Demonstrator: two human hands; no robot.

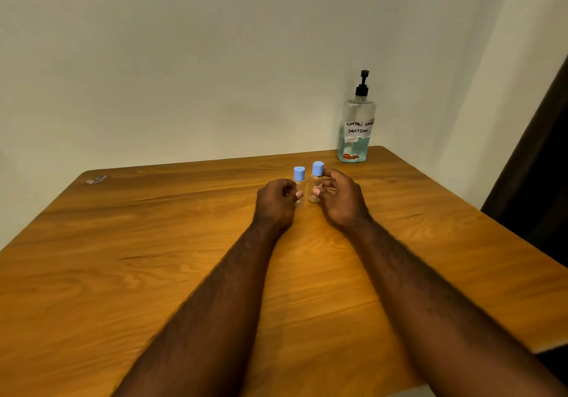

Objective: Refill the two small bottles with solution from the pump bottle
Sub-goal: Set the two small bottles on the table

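now left hand (275, 202) pinches empty left bottle (299, 176), right hand (341, 199) empty right bottle (317, 172).

A wooden surface (129, 273) stood in a corner of plain pale walls (184, 58), with a dark drape (538, 181) at the right.

Dim, warm yellowish light, soft sheen on the wooden table (123, 273) and only faint shadows. Wide-angle lens bends the table edges, the small bottles (299, 174) look a bit soft, right edge goes nearly black.
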